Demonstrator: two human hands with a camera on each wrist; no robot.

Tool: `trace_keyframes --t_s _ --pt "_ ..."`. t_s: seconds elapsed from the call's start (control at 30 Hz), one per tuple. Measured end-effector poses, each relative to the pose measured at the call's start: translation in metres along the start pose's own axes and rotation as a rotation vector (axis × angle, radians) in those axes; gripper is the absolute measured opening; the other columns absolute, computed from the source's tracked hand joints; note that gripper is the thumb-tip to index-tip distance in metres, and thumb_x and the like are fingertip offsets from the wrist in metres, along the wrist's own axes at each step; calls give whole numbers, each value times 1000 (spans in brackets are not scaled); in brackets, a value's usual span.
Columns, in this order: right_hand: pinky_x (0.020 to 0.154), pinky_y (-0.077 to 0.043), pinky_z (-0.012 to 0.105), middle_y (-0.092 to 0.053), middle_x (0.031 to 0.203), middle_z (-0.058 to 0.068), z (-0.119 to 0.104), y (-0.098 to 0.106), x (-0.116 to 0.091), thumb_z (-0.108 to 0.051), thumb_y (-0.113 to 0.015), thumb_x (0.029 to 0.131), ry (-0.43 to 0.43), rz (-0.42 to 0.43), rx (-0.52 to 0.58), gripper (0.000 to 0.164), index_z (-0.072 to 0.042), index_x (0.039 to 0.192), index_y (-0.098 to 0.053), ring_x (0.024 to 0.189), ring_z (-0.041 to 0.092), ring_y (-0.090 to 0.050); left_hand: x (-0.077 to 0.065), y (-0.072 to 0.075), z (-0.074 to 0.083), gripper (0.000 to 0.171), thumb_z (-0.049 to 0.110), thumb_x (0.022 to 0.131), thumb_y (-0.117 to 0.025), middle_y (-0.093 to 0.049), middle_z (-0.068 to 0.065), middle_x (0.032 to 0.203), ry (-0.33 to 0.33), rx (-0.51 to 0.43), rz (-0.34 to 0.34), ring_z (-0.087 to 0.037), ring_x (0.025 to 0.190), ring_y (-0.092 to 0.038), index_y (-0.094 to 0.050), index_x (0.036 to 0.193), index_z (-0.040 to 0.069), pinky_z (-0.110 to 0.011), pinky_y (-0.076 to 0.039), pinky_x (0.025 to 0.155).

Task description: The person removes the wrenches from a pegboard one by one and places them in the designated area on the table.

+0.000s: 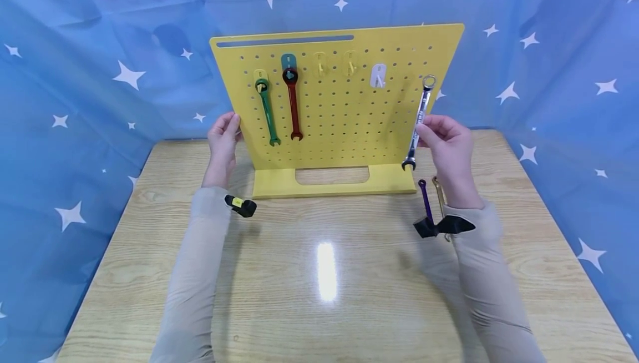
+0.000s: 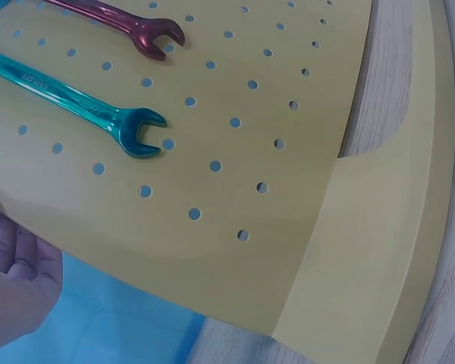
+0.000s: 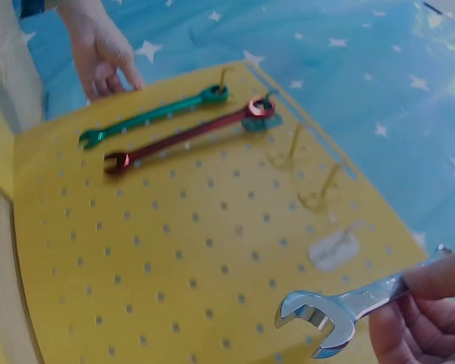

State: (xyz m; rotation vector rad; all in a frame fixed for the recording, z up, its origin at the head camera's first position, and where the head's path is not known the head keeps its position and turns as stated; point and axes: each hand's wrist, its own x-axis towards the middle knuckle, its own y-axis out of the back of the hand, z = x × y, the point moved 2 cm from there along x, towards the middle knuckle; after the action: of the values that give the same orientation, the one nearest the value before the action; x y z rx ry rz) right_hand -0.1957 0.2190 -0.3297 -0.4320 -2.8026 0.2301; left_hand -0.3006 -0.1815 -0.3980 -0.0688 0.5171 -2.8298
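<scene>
- Nearest, a purple wrench (image 1: 426, 199) and a gold wrench (image 1: 439, 191) lie on the wooden table (image 1: 279, 274); the right wrist's black camera (image 1: 444, 225) covers part of both, so the purple one's lower end cannot be seen.
- The right hand (image 1: 451, 146) pinches the silver wrench (image 1: 424, 105) mid-shank between thumb and fingers, in front of the pegboard (image 1: 349, 113) near its right edge, ring end up. A light, firm pinch there should balance it well and leaves the ring unobstructed; whether the open jaw touches the board is hard to tell.
- The left hand (image 1: 223, 141) grips the board's left edge, thumb in front; the fingers behind are mostly hidden. Steady, even pressure there would probably keep the board from tipping.
- On the board, the white hook (image 1: 378, 75) and two yellow hooks (image 1: 320, 64) are bare; the yellow ones blend into the panel. A green wrench (image 1: 268, 113) and a red wrench (image 1: 293, 105) hang left of them, best left unjostled; the left wrist view cuts off their upper ends.
</scene>
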Motion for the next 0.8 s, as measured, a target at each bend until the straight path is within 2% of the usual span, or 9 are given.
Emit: trace_keyframes --t_s 0.33,0.6,0.73,0.8 --pt "57 -51 16 -65 70 0 3 46 -4 8 -66 82 -15 53 -64 13 -4 79 -68 58 8 -60 -1 -1 -2 6 14 90 -63 -64 1 82 -6 -16 -7 -11 76 -59 -67 86 13 -23 -45 67" --pt "56 -51 14 -64 69 -2 18 82 -14 8 -63 84 -119 8 -130 15 -5 78 -68 57 6 -59 -2 -1 -1 5 15 90 -63 -65 0 85 12 -9 -16 -11 78 -60 -67 89 12 -24 -46 70" --pt "56 -51 14 -63 70 -3 33 105 -20 2 -65 85 -172 5 -201 13 -9 78 -67 58 5 -59 -1 -1 -1 6 15 91 -62 -65 0 85 8 -10 -23 -11 79 -60 -66 89 12 -25 -45 71" --pt "57 -51 15 -64 71 -3 43 119 -21 0 -67 85 -200 9 -200 10 -9 79 -67 59 6 -60 -1 -1 -1 6 15 91 -62 -64 0 85 6 -12 -24 -11 79 -60 -66 89 12 -25 -45 71"
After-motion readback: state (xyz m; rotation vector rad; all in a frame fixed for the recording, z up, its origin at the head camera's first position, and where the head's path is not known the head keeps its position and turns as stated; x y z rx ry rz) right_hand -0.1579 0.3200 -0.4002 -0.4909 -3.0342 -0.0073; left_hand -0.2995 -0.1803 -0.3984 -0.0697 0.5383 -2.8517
